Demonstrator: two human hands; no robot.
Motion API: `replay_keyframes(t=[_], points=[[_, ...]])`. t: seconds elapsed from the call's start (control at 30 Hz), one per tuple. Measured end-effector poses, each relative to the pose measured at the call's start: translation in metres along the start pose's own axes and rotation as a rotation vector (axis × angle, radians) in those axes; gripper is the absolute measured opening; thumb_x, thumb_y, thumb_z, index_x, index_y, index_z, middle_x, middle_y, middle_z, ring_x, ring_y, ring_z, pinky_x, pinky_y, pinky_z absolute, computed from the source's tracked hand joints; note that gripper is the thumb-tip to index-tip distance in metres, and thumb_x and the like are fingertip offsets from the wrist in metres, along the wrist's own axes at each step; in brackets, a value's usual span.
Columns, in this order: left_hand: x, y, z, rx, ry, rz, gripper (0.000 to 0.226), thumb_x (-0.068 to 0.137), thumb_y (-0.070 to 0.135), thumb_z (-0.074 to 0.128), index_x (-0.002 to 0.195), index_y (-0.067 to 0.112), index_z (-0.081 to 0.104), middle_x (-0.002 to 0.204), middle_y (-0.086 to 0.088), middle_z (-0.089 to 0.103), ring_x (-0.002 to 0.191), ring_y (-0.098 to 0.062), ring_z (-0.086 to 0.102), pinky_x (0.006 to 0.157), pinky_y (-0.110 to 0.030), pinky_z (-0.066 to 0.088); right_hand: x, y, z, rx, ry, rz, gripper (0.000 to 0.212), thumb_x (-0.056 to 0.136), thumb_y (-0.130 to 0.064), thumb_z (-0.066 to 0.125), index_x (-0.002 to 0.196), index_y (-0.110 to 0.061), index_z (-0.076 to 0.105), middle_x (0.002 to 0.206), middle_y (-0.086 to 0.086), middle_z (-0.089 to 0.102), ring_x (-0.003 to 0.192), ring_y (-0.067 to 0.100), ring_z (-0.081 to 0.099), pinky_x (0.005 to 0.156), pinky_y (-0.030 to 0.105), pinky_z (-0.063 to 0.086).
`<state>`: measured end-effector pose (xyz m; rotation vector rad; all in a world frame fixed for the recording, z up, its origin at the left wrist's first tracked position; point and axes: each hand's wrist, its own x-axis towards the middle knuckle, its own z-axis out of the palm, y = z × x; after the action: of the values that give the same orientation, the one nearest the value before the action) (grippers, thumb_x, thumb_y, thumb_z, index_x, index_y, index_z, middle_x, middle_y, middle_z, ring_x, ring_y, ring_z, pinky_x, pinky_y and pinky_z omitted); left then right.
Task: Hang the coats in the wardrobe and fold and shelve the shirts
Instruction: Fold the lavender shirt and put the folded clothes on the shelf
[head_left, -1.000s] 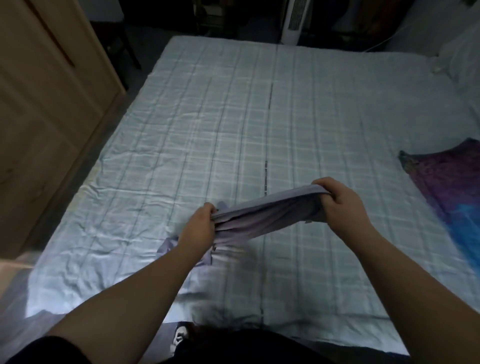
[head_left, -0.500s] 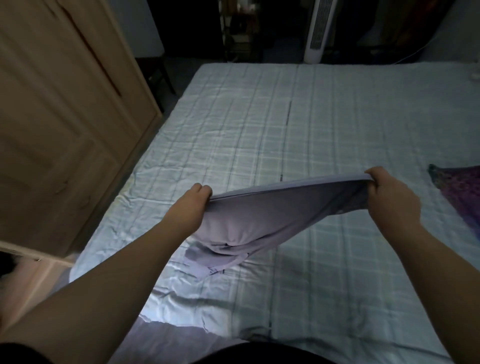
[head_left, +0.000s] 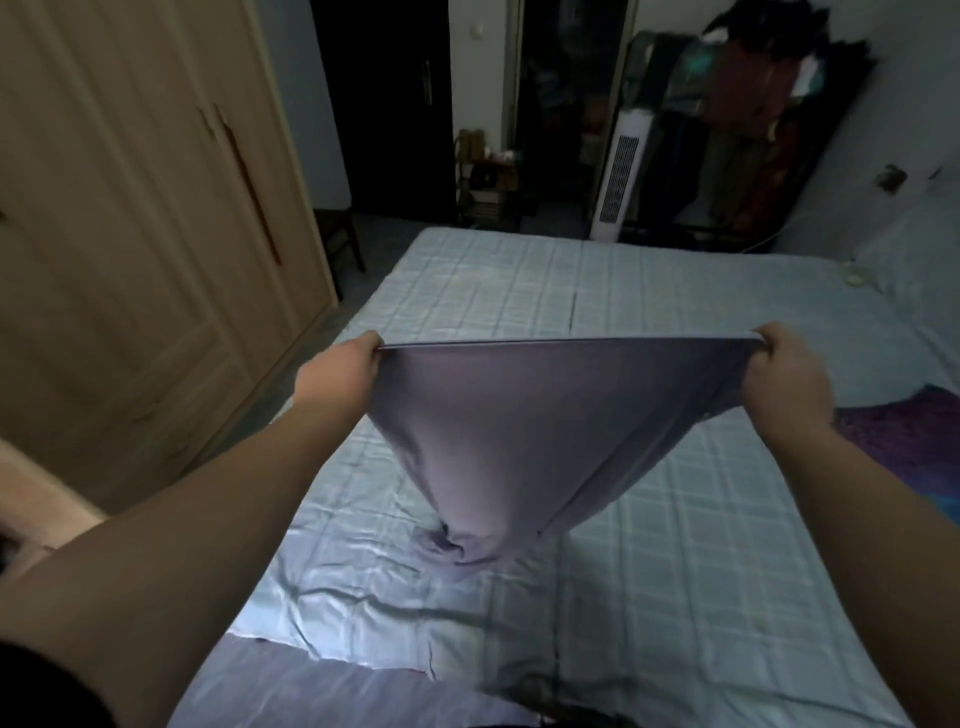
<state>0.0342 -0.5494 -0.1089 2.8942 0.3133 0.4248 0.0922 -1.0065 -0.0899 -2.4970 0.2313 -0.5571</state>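
The left hand (head_left: 340, 371) pinches one corner of a lilac shirt (head_left: 524, 436), fingers curled tight over the edge, and the right hand (head_left: 784, 382) pinches the opposite corner the same way, so each grip is closed on the cloth. Between the two grips the top edge of the shirt is pulled into a straight, nearly level line. Below that line the fabric hangs down and narrows to a bunched point, which touches the bed (head_left: 701, 571) near its middle, roughly midway between the hands and closer to the person. Both forearms reach forward over the bed, well apart. The bed wears a pale blue checked sheet, rumpled near its near edge. A purple and blue cloth (head_left: 914, 441) lies on the bed just beyond the right wrist. A light wooden wardrobe (head_left: 135, 234) stands to the left of the bed with its doors closed. At the far side of the room stand a white tower fan (head_left: 621, 176) and a rack of dark hanging clothes (head_left: 743, 130)
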Motion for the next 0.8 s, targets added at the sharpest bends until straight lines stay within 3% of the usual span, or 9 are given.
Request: replay_keyframes(t=[0.17,0.37,0.53,0.6,0.67,0.8], points=[[0.011,-0.011,-0.046,-0.214,0.059,0.053,0.020,0.101,0.027,0.045,0.094,0.014,0.060,0.095,-0.014,0.066,0.091,-0.035,0.059,0.068,-0.034,0.039,0.001,-0.017,-0.046,-0.172,0.058,-0.105,0.032,0.098,-0.026,0.034,0.115,-0.015,0.058,0.113,0.026,0.060,0.098,0.045,0.058,0.080,0.047,0.044],[0.034,-0.007,-0.067,-0.396,0.052,0.064,0.022,0.101,0.015,0.046,0.104,0.010,0.067,0.101,-0.012,0.067,0.088,-0.026,0.059,0.074,-0.031,0.041,0.018,-0.034,-0.079,-0.190,0.029,-0.173,0.027,0.096,-0.018,0.036,0.114,-0.013,0.055,0.112,0.024,0.059,0.099,0.041,0.057,0.076,0.043,0.041],[0.062,0.018,-0.055,-0.534,0.051,-0.025,0.018,0.101,0.010,0.046,0.100,0.010,0.063,0.087,-0.014,0.063,0.052,-0.020,0.059,0.036,-0.014,0.042,0.048,-0.022,-0.080,-0.137,-0.008,-0.156,0.035,0.088,-0.019,0.037,0.108,-0.009,0.065,0.108,0.027,0.060,0.097,0.044,0.058,0.082,0.046,0.047],[0.079,0.032,-0.041,-0.659,0.028,-0.097,0.016,0.101,0.010,0.047,0.103,0.009,0.063,0.092,-0.015,0.062,0.054,-0.024,0.061,0.036,-0.017,0.046,0.061,-0.018,-0.072,-0.047,0.011,-0.099,0.032,0.085,-0.021,0.035,0.099,-0.013,0.062,0.102,0.022,0.062,0.090,0.040,0.060,0.077,0.039,0.044],[0.100,0.047,-0.022,-0.763,0.004,-0.155,0.014,0.101,0.009,0.048,0.103,0.011,0.062,0.098,-0.015,0.060,0.062,-0.026,0.063,0.041,-0.024,0.054,0.077,-0.011,-0.059,0.083,0.008,0.007,0.030,0.092,-0.013,0.035,0.106,-0.014,0.061,0.097,0.016,0.058,0.076,0.033,0.059,0.071,0.035,0.047],[0.149,0.079,0.022,-0.777,-0.024,-0.171,0.016,0.100,0.010,0.051,0.109,0.006,0.064,0.103,-0.011,0.059,0.085,-0.031,0.063,0.053,-0.030,0.059,0.127,0.020,-0.016,0.284,-0.038,0.171,0.024,0.097,-0.010,0.036,0.101,-0.014,0.059,0.094,0.015,0.056,0.072,0.032,0.061,0.070,0.053,0.060]])
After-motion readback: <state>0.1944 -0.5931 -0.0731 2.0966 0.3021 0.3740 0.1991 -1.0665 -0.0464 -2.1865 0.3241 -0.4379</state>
